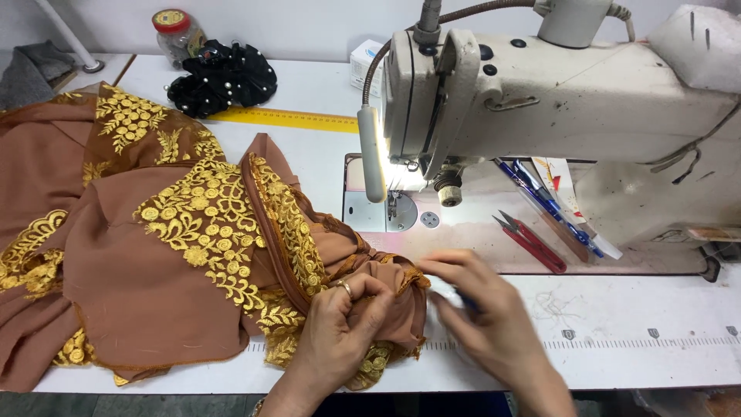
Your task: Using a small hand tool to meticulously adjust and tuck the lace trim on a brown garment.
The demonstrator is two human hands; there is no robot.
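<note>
Left hand pinches the brown fabric edge while the blurred right hand, grip unclear, apparently picks stitches; next needs careful, steady snipping.

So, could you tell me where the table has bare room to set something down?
Bare white tabletop lies right of the right hand, below the red thread snips. The left is crowded with brown gold-embroidered fabric, bunched under the left hand.

my left hand palm down, fingers curled tight in a pinch, ring on one finger, my right hand just beside it, motion-blurred, fingers extended leftward, possibly pinching something, both forearms entering from bottom edge
</note>
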